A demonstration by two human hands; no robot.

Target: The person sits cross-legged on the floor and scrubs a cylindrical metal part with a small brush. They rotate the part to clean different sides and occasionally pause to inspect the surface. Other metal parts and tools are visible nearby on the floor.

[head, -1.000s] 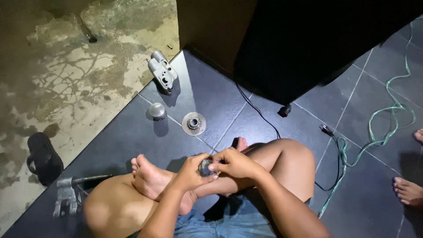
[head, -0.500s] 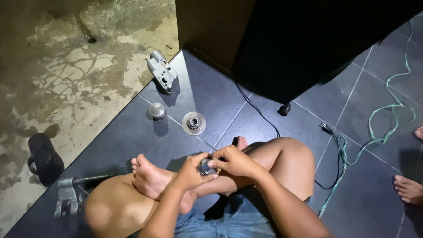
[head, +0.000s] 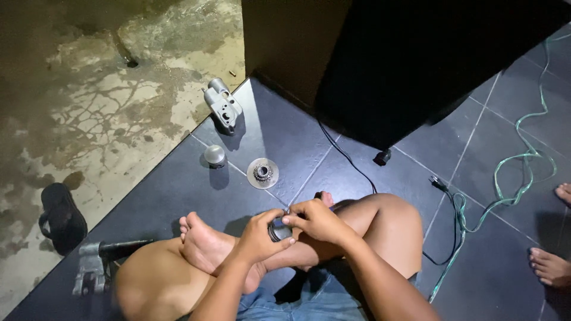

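I sit cross-legged on dark floor tiles. My left hand (head: pixel 260 236) and my right hand (head: pixel 316 221) meet over my shin, both closed around a small round dark metal part (head: pixel 277 230), mostly hidden by the fingers. On the tiles beyond my foot lie a flat metal disc with a gear at its centre (head: pixel 262 173), a small shiny metal dome cap (head: pixel 214 156) and a grey cast metal housing (head: pixel 222 106).
A dark sandal (head: pixel 58 216) lies on the cracked concrete at left. A metal tool with a dark handle (head: pixel 101 261) rests by my left knee. A large dark cabinet (head: pixel 392 59) stands ahead, with a black cable (head: pixel 348 157) and a green cord (head: pixel 505 190). Another person's feet (head: pixel 550 264) are at right.
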